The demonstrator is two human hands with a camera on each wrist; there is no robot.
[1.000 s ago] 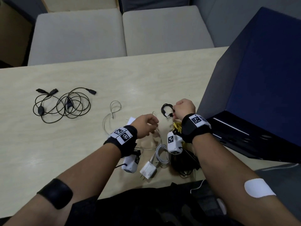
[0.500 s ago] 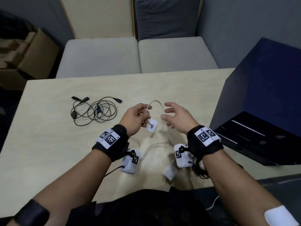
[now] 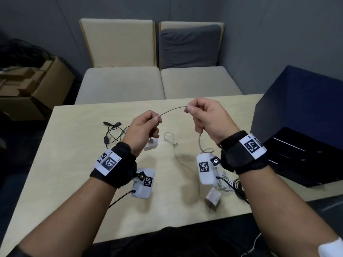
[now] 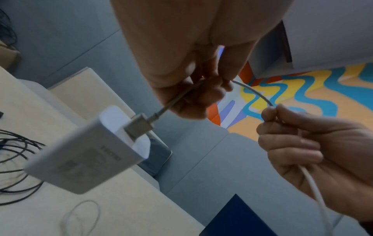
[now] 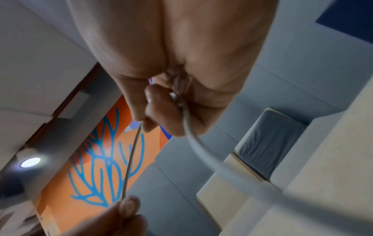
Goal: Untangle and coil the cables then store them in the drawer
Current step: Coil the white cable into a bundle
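Note:
Both hands are raised above the table with a thin white cable arched between them. My left hand pinches it near its USB plug, and a white charger block dangles from that plug just below the hand. My right hand pinches the same cable further along; the rest hangs from the fist down to the table. A tangled black cable lies on the table at the left. A second white charger with white and black cables lies under my right wrist.
The dark blue drawer cabinet stands on the table's right end, its lower front open and dark. A loose loop of the white cable rests mid-table. Cushioned seats sit behind the table, cardboard boxes at the far left.
Both hands rose off the table with the white cable, and the charger block lifted with it. The right hand, open half a second ago, now pinches the cable. The view tilted up.

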